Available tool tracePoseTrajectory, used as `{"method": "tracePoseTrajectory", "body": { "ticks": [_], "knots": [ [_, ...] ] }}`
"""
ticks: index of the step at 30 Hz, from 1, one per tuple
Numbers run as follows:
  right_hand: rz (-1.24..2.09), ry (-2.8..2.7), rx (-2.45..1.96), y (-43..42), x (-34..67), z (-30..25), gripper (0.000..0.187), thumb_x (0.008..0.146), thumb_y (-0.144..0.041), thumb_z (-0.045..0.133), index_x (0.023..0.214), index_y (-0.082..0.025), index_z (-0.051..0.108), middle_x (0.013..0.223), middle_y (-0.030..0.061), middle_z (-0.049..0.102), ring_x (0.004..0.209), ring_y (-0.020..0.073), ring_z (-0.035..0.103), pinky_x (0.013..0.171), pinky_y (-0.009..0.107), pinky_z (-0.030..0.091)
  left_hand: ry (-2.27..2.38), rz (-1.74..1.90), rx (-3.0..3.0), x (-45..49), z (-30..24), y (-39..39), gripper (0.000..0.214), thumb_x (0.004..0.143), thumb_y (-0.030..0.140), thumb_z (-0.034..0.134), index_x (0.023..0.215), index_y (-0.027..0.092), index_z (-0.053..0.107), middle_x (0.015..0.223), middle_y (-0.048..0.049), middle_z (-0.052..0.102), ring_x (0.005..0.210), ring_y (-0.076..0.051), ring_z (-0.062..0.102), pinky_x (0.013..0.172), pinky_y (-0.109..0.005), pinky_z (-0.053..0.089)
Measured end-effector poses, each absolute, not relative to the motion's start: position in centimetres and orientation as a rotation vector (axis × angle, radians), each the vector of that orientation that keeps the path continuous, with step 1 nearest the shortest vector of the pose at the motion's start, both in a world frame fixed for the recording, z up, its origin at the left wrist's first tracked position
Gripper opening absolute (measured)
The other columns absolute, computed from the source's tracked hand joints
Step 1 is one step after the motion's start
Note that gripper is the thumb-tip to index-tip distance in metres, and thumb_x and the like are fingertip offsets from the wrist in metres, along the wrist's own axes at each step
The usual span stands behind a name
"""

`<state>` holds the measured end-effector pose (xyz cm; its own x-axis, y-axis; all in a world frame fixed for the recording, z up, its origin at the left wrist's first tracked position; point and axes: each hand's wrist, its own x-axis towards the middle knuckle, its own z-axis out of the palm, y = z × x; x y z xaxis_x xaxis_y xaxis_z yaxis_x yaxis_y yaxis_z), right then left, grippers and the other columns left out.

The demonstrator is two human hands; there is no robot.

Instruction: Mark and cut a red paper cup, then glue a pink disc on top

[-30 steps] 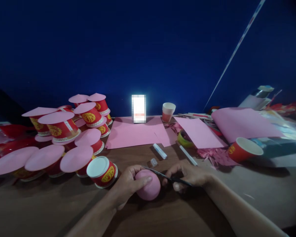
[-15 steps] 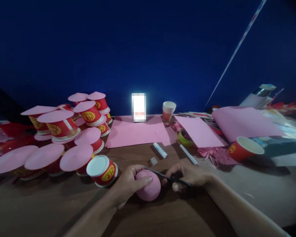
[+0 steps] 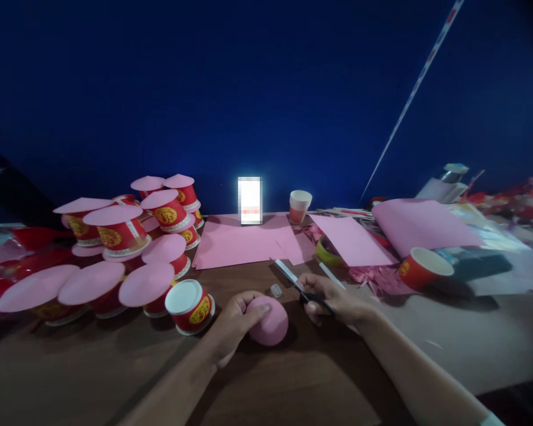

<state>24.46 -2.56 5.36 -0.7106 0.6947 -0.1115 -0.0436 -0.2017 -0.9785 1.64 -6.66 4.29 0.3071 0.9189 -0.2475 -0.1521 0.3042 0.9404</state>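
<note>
My left hand (image 3: 236,325) grips a round pink paper disc (image 3: 272,326) by its left side, the thumb pressed on its face. A pair of scissors with black handles (image 3: 308,294) is in my right hand (image 3: 333,300), its blades pointing away to the upper left. The blades stand apart from the disc and pass over the spot of a glue stick. A small clear cap (image 3: 276,290) lies on the table just beyond the disc. Left of my left hand sits a red cup (image 3: 190,305), upside down with its white base up.
Several red cups with pink cone tops (image 3: 115,220) stand stacked at the left. Pink paper sheets (image 3: 240,242), a green tape roll (image 3: 327,253) and paper scraps (image 3: 377,281) lie beyond. A cup (image 3: 424,269) tips over at right; stacked cups (image 3: 299,206) stand behind.
The scissors have moved away from the disc's edge and swung to point farther forward. My left hand keeps the disc. The view has shifted slightly.
</note>
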Motion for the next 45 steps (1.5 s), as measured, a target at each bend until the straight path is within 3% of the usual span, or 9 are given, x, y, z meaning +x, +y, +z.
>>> {"method": "tracePoseTrajectory", "body": {
  "ticks": [9, 15, 25, 32, 38, 45],
  "knots": [
    [1.509, -1.577, -1.027, -1.9, 23.1, 5.7, 0.039, 0.064, -0.034, 0.072, 0.065, -0.019, 0.036, 0.056, -0.0076, 0.046, 0.048, 0.0057, 0.042, 0.044, 0.017, 0.03, 0.986, 0.968, 0.994, 1.8, 4.0, -6.6, 0.023, 0.066, 0.032, 0.069, 0.075, 0.014, 0.06, 0.066, 0.0017, 0.054, 0.06, -0.007, 0.043, 0.055, -0.018, 0.034],
    [1.005, -1.991, -1.318, -2.0, 24.9, 6.8, 0.02, 0.07, -0.026, 0.062, 0.066, -0.018, 0.044, 0.054, -0.0063, 0.048, 0.05, 0.0078, 0.043, 0.046, 0.019, 0.028, 0.943, 0.975, 1.021, 1.8, 3.5, -6.6, 0.024, 0.068, 0.033, 0.067, 0.08, 0.014, 0.059, 0.072, -0.001, 0.058, 0.063, -0.01, 0.047, 0.054, -0.02, 0.036],
    [0.305, -2.378, -1.723, -6.0, 28.5, 7.9, 0.012, 0.075, -0.028, 0.055, 0.072, -0.019, 0.049, 0.067, -0.0014, 0.06, 0.06, 0.0126, 0.053, 0.053, 0.021, 0.031, 0.965, 1.087, 0.956, 2.0, 3.6, -6.7, 0.044, 0.066, 0.033, 0.068, 0.103, 0.016, 0.051, 0.091, -0.0054, 0.065, 0.076, -0.012, 0.057, 0.066, -0.022, 0.042],
    [0.133, -2.421, -1.878, -7.9, 29.9, 8.0, 0.029, 0.069, -0.033, 0.064, 0.091, -0.02, 0.052, 0.08, 0.004, 0.065, 0.071, 0.0218, 0.061, 0.054, 0.024, 0.029, 1.013, 1.141, 1.083, 2.3, 2.7, -6.6, 0.047, 0.067, 0.036, 0.064, 0.105, 0.015, 0.048, 0.096, -0.0086, 0.065, 0.077, -0.014, 0.06, 0.068, -0.026, 0.044],
    [0.071, -2.463, -1.922, -8.1, 30.8, 8.5, 0.033, 0.065, -0.033, 0.068, 0.093, -0.02, 0.056, 0.088, 0.0066, 0.067, 0.083, 0.0243, 0.062, 0.06, 0.025, 0.033, 1.135, 1.192, 1.273, 2.4, 1.8, -6.4, 0.048, 0.068, 0.035, 0.062, 0.109, 0.012, 0.048, 0.089, -0.0097, 0.068, 0.08, -0.02, 0.062, 0.073, -0.034, 0.047],
    [0.028, -2.457, -1.994, -7.4, 32.2, 8.7, 0.041, 0.062, -0.039, 0.07, 0.098, -0.022, 0.061, 0.095, 0.0084, 0.067, 0.089, 0.0279, 0.061, 0.068, 0.03, 0.039, 1.253, 1.311, 1.447, 2.3, 1.3, -6.9, 0.047, 0.066, 0.029, 0.062, 0.108, 0.013, 0.05, 0.108, -0.0139, 0.063, 0.1, -0.024, 0.059, 0.088, -0.038, 0.044]
  ]
}}
